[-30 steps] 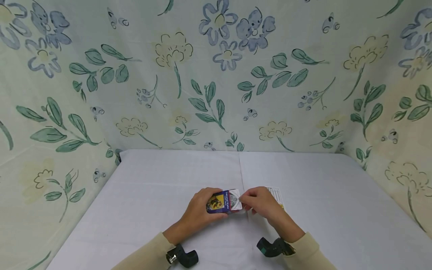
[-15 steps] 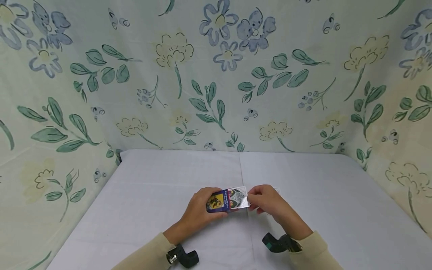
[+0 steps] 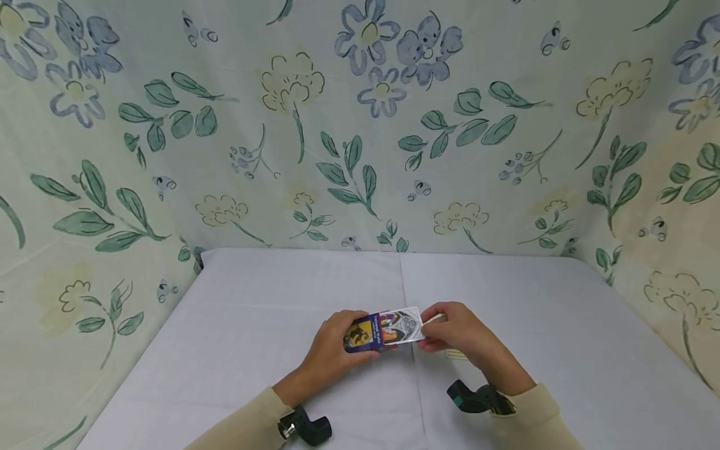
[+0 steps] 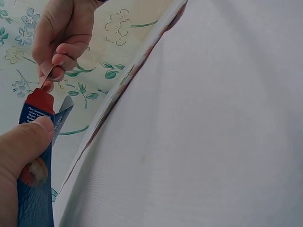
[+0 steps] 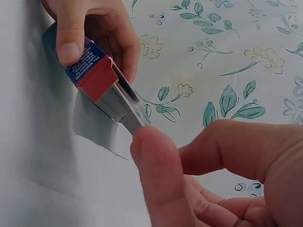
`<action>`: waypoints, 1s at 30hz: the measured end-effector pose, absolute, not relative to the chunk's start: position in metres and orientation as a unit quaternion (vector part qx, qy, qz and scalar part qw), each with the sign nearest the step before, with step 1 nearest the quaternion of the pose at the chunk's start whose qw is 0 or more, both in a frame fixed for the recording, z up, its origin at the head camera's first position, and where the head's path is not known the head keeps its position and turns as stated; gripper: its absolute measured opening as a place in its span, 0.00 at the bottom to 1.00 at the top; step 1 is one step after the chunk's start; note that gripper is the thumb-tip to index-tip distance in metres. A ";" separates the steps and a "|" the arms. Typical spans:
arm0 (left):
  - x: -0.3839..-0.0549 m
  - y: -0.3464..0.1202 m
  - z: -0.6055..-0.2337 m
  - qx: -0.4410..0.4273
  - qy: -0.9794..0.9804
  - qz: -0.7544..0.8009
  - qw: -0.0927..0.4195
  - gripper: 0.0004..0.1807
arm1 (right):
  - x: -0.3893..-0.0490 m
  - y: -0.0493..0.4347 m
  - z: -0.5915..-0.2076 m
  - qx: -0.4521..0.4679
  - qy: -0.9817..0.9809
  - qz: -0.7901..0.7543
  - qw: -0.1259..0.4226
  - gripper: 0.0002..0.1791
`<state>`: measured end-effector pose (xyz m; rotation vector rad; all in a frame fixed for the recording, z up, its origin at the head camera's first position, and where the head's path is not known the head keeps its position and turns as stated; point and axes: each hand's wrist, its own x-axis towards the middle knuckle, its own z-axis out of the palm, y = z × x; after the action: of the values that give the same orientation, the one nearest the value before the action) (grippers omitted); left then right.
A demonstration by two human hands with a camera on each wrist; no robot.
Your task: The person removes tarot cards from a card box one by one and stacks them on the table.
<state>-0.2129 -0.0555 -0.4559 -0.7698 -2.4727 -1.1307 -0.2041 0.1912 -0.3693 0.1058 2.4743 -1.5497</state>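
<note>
Cloth-draped nook — floral hangings (image 3: 360,131), white-covered table (image 3: 506,312).

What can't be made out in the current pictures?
Head view: the rest of the yellow-edged item, hidden by the right hand.
Left wrist view: the lower end of the box, cut off by the bottom edge.
Right wrist view: the box's small print, too small and blurred.

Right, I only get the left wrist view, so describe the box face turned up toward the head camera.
Observer: That face of the box carries a yellow picture on dark blue, with pale lettering beside it.
Operator: Now the card-like piece in the right hand; I only see it edge-on.
Observer: Its face shows purple and orange near the box, grey toward the right hand.
Operator: Report anything lying near that hand.
Observer: A yellowish flat piece on the white cloth, partly hidden.
</note>
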 end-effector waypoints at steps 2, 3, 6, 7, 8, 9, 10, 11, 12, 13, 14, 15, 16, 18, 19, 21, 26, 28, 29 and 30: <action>-0.213 -0.055 -0.455 -0.267 -0.864 -0.395 0.160 0.40 | -0.205 0.195 -0.368 0.034 0.844 -0.524 0.110 0.17; -0.213 -0.055 -0.455 -0.266 -0.864 -0.395 0.161 0.40 | -0.205 0.196 -0.367 0.034 0.845 -0.522 0.109 0.17; -0.213 -0.055 -0.454 -0.264 -0.866 -0.393 0.164 0.40 | -0.206 0.201 -0.365 0.032 0.848 -0.518 0.107 0.17; -0.213 -0.055 -0.454 -0.264 -0.865 -0.393 0.163 0.40 | -0.206 0.203 -0.365 0.031 0.849 -0.517 0.105 0.17; -0.212 -0.055 -0.454 -0.264 -0.866 -0.393 0.162 0.40 | -0.206 0.204 -0.365 0.030 0.850 -0.516 0.103 0.16; -0.212 -0.055 -0.454 -0.264 -0.866 -0.394 0.161 0.40 | -0.207 0.205 -0.364 0.029 0.850 -0.516 0.100 0.16; -0.212 -0.055 -0.454 -0.264 -0.865 -0.395 0.160 0.40 | -0.207 0.207 -0.364 0.028 0.851 -0.514 0.097 0.15; -0.212 -0.055 -0.454 -0.264 -0.865 -0.396 0.160 0.40 | -0.208 0.208 -0.365 0.028 0.853 -0.512 0.094 0.15; -0.212 -0.055 -0.454 -0.264 -0.864 -0.398 0.159 0.40 | -0.208 0.209 -0.365 0.029 0.855 -0.510 0.091 0.14; -0.212 -0.055 -0.454 -0.265 -0.863 -0.400 0.158 0.40 | -0.208 0.210 -0.365 0.031 0.857 -0.507 0.088 0.14; -0.212 -0.055 -0.455 -0.266 -0.862 -0.402 0.158 0.40 | -0.209 0.210 -0.365 0.034 0.858 -0.505 0.086 0.14; -0.212 -0.055 -0.455 -0.267 -0.861 -0.404 0.158 0.40 | -0.209 0.211 -0.365 0.038 0.859 -0.503 0.085 0.14; -0.212 -0.055 -0.455 -0.268 -0.859 -0.405 0.158 0.40 | -0.209 0.212 -0.365 0.042 0.861 -0.500 0.083 0.15; -0.212 -0.055 -0.455 -0.270 -0.858 -0.406 0.159 0.40 | -0.210 0.213 -0.365 0.048 0.861 -0.499 0.081 0.14; -0.212 -0.055 -0.455 -0.271 -0.858 -0.407 0.160 0.40 | -0.210 0.214 -0.365 0.050 0.861 -0.500 0.080 0.14; -0.213 -0.055 -0.455 -0.272 -0.857 -0.407 0.159 0.40 | -0.211 0.215 -0.365 0.054 0.857 -0.507 0.078 0.13; -0.212 -0.055 -0.455 -0.272 -0.858 -0.408 0.152 0.40 | -0.213 0.217 -0.366 0.059 0.841 -0.533 0.072 0.12; -0.212 -0.055 -0.455 -0.272 -0.859 -0.408 0.149 0.40 | -0.214 0.216 -0.367 0.063 0.833 -0.546 0.070 0.12; -0.212 -0.055 -0.455 -0.272 -0.859 -0.407 0.148 0.40 | -0.214 0.216 -0.367 0.065 0.828 -0.552 0.069 0.13; -0.212 -0.055 -0.455 -0.273 -0.860 -0.406 0.147 0.40 | -0.214 0.216 -0.368 0.068 0.823 -0.559 0.069 0.13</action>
<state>-0.2118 -0.0551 -0.4549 -0.7860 -2.4734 -1.1688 -0.2142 0.2161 -0.3676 0.2033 2.4785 -1.6845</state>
